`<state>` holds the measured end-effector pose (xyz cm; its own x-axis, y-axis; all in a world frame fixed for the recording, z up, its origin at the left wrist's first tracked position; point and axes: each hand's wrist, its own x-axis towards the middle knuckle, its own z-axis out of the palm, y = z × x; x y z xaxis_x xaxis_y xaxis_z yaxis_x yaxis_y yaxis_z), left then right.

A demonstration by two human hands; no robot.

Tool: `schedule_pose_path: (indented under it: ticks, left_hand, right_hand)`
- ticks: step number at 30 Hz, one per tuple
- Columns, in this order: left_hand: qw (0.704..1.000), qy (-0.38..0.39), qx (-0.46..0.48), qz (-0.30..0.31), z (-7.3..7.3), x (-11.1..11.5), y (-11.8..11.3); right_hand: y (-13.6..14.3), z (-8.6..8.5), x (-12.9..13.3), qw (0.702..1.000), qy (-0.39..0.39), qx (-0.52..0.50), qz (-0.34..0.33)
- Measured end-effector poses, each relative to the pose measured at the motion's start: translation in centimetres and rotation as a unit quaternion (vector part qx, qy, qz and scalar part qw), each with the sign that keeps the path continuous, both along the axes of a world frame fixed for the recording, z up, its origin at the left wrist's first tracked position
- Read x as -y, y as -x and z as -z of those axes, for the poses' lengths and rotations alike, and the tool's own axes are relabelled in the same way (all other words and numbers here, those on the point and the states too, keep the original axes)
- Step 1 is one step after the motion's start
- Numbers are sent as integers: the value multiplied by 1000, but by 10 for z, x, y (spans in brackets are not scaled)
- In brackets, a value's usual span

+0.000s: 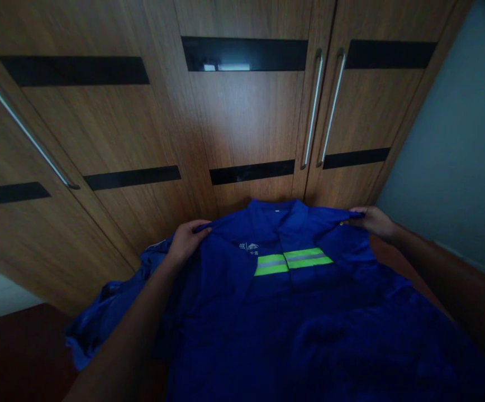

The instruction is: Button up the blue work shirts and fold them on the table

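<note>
A blue work jacket (pixel 276 301) is spread out in front of me, collar at the far end. Across its chest runs a yellow-green reflective band with a grey stripe, and small white printing sits beside it. My left hand (pixel 186 241) pinches the cloth at one shoulder. At the opposite shoulder my right hand (pixel 372 220) is closed on the fabric, so the top edge is drawn out between them. The near part of the jacket falls into shadow, and its lower end runs out of view.
A wooden wardrobe (pixel 246 111) with black inlaid strips and long metal handles (pixel 313 109) stands right behind the jacket. More bluish cloth (pixel 112 307) lies bunched at the left. The floor (pixel 20 346) is dark red, and a pale wall (pixel 456 145) rises at the right.
</note>
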<state>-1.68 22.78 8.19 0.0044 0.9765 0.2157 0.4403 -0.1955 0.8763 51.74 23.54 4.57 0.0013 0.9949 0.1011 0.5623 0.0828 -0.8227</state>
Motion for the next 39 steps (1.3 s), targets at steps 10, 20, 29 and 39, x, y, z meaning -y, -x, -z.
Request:
schedule_pose_path:
  ticks: [10,20,29,39]
  left_hand:
    - [955,-215,-152,136,-26,181,17]
    - [860,-213,-400,234,74,241,28]
    - [901,-138,-334,240,49,231,19]
    - [986,147,-71,-15,53,217,28]
  right_hand:
    - [-22,0,160,981,-175,59,55]
    - [-37,108,237,922,-158,338,-99]
    - [-23,76,212,946,-102,293,-91]
    - [-47,57,207,986,127,-84,70]
